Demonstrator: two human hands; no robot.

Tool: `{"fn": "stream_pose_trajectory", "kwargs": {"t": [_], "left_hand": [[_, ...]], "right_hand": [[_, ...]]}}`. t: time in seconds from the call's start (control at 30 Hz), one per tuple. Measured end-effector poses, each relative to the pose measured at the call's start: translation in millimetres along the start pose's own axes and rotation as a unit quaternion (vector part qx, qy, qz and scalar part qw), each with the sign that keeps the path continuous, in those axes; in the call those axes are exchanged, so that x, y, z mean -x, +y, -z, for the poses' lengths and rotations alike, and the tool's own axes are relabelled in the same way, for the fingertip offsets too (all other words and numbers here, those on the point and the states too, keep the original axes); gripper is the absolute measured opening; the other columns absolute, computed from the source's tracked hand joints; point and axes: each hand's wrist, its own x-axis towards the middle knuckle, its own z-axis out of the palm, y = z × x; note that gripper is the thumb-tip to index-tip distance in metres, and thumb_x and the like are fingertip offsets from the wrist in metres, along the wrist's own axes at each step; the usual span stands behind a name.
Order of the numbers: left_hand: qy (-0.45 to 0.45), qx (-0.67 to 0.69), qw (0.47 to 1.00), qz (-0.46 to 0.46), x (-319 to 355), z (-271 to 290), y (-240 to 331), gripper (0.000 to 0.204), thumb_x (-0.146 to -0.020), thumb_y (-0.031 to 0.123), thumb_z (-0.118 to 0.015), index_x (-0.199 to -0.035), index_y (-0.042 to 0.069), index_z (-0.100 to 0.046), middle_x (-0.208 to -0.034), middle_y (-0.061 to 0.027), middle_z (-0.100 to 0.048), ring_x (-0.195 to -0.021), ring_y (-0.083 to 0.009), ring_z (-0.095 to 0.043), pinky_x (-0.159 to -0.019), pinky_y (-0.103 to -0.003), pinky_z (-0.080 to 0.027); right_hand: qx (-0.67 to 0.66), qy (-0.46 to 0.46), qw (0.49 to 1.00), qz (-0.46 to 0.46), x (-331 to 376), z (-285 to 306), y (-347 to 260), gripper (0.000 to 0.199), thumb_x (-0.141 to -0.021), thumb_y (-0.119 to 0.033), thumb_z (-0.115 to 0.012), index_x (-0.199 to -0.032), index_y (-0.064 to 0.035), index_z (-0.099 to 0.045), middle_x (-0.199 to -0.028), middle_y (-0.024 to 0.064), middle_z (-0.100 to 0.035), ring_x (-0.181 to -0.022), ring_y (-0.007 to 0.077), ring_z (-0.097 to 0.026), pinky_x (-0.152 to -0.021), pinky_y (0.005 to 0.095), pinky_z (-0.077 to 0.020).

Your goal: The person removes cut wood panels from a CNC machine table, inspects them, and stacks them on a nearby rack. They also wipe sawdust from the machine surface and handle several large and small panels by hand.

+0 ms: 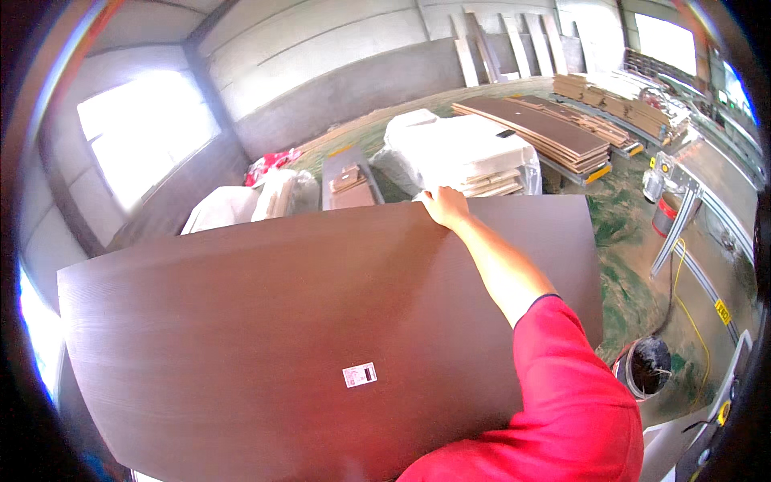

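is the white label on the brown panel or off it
On: the white label sits against the brown panel, well inside its edges.

Workshop floor [622, 277], green under pale brown dust. At the far side stands a plastic-wrapped white stack [450, 145] topped by a small dark object [505, 133]; beside it, a low, yellow-ended platform [597, 174] carries layered brown boards [534, 128]. At right, a red bucket [663, 218] and a dark bucket [629, 379] rest on the floor near a yellow cable [701, 339]. The support of the large brown panel [265, 321] is hidden.

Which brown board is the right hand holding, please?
The large front panel, with the small label: the right hand grips its far edge; other brown boards lie stacked behind.
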Motion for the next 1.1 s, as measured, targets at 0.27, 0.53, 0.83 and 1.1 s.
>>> {"fn": "stream_pose_trajectory", "kwargs": {"t": [0.27, 0.53, 0.83, 1.1], "left_hand": [[-0.083, 0.048, 0.993, 0.072, -73, -65, -9, 0.086, -0.090, 0.074, -0.026, -0.154, 0.017, -0.028, -0.158, -0.0153, -0.026, -0.144, -0.0418, -0.024, -0.113, -0.061, -0.030], [-0.137, 0.075, 0.978, 0.138, -85, -132, 1, 0.087, -0.090, 0.074, -0.029, -0.154, 0.016, -0.029, -0.157, -0.0151, -0.028, -0.143, -0.0408, -0.026, -0.112, -0.060, -0.031], [-0.156, 0.083, 0.968, 0.179, -109, -154, -18, 0.087, -0.089, 0.073, -0.033, -0.153, 0.015, -0.030, -0.156, -0.0148, -0.030, -0.142, -0.0396, -0.028, -0.112, -0.059, -0.032], [-0.204, 0.100, 0.961, 0.160, -122, -177, -39, 0.087, -0.088, 0.073, -0.036, -0.152, 0.014, -0.032, -0.155, -0.0146, -0.031, -0.141, -0.0386, -0.030, -0.111, -0.058, -0.033]], "right_hand": [[0.075, 0.078, 0.994, -0.031, 28, 125, -11, 0.042, -0.094, -0.036, -0.051, -0.085, 0.0000, -0.071, -0.081, 0.0241, -0.068, -0.078, 0.0424, -0.068, -0.073, 0.0510, -0.0542], [0.093, 0.143, 0.983, -0.071, 50, 205, -32, 0.046, -0.095, -0.038, -0.051, -0.083, 0.0014, -0.071, -0.081, 0.0248, -0.069, -0.079, 0.0402, -0.070, -0.074, 0.0495, -0.0552], [0.070, 0.217, 0.969, -0.097, 54, 285, -50, 0.052, -0.095, -0.041, -0.051, -0.075, 0.0054, -0.067, -0.078, 0.0291, -0.065, -0.080, 0.0447, -0.067, -0.073, 0.0521, -0.0520], [0.030, 0.317, 0.947, -0.033, 84, 360, -71, 0.053, -0.095, -0.041, -0.050, -0.071, 0.0039, -0.065, -0.068, 0.0267, -0.060, -0.071, 0.0430, -0.065, -0.066, 0.0489, -0.0500]]}}
